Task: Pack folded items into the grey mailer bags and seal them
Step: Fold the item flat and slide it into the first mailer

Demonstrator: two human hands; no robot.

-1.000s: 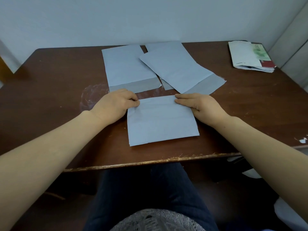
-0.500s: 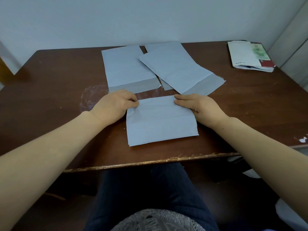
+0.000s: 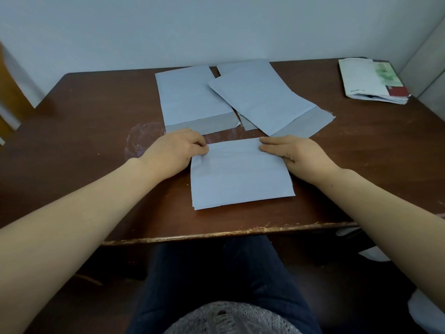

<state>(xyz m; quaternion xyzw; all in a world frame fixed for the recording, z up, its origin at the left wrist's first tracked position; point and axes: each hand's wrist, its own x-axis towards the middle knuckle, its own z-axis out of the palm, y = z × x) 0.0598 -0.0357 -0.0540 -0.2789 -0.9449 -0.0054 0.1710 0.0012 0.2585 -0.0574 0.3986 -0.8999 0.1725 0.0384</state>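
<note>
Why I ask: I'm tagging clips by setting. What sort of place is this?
Probably a home or small-office corner serving as a packing desk: a worn wooden table against a plain wall, a few grey mailer bags on it, and a stack of booklets at its far corner.

Plain room, worn wooden table (image 3: 84, 131)

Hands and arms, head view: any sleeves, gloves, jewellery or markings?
Left hand and right hand are bare: no gloves, rings, watch or bands. No sleeves in view on the left forearm or the right forearm. No markings visible. Lower in frame: dark blue trousers and a grey knit top.
</note>
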